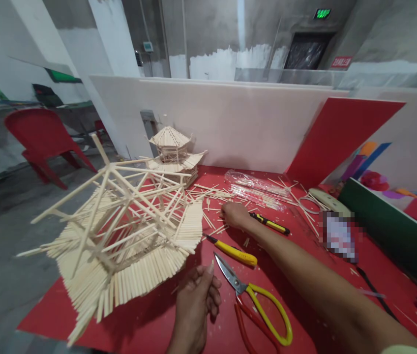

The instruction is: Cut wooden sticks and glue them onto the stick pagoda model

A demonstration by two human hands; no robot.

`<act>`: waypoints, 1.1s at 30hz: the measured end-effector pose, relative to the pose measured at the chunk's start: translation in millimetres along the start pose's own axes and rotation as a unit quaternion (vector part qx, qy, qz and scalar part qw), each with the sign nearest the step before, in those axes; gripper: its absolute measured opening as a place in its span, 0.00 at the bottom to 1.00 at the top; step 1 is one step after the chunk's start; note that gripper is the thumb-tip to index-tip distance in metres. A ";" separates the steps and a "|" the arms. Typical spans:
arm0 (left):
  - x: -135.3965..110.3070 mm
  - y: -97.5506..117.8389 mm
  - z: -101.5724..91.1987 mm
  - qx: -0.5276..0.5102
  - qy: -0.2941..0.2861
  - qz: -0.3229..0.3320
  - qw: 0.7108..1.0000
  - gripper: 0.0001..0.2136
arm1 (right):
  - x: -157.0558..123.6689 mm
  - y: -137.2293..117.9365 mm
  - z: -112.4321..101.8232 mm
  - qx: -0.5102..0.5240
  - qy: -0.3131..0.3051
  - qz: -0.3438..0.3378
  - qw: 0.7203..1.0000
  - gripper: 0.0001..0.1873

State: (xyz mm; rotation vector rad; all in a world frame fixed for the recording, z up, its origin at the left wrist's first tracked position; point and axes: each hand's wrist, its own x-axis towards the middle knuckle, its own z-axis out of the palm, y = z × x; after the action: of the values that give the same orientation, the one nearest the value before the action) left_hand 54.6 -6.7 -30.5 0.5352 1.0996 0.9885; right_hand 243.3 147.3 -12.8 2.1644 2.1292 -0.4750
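In the head view, my left hand (196,301) is at the lower middle, with thumb and forefinger pinched on a short wooden stick (212,263). My right hand (235,215) reaches forward, fingers curled down at the loose wooden sticks (214,192); what its fingertips hold is hidden. Beside my left hand stands a large pagoda-like model (145,263) of pale sticks, with an open frame on top and a skirt of close-set sticks. Yellow-handled pliers (236,252) lie between my hands. Scissors (243,287) with one yellow and one red handle lie right of my left hand.
A smaller stick pagoda (171,155) stands behind. A black-and-yellow cutter (271,223) is by my right wrist, and clear plastic packs of sticks (258,189) lie beyond. A roll of tape (328,201) and a green board (396,233) are at right. White boards (223,123) stand along the back.
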 end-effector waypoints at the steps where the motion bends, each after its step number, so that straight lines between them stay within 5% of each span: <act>1: 0.5 0.3 1.0 0.002 0.002 0.005 1.000 0.21 | -0.5 2.4 0.1 0.007 -0.005 -0.004 1.000 0.19; 9: -1.9 3.4 5.0 0.013 -0.034 0.038 0.999 0.17 | -2.9 15.7 -9.4 0.047 -0.013 -0.026 0.998 0.19; 22: -27.9 8.9 -7.5 0.024 0.007 0.074 0.997 0.17 | -0.9 -5.3 3.3 0.071 0.065 -0.104 0.990 0.17; 28: -45.6 9.5 -8.8 0.054 -0.005 0.091 0.994 0.19 | -69.8 5.1 -4.4 0.122 0.126 -0.162 0.971 0.13; 33: -55.1 10.3 -8.1 0.022 -0.043 0.099 0.994 0.19 | -161.9 -23.4 6.0 0.274 0.140 -0.241 0.921 0.10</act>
State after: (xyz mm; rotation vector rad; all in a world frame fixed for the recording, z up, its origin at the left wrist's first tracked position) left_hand 36.9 -50.3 1.1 0.7268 1.0072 1.1041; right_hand 220.3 -9.4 28.3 2.0038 3.0141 -0.9452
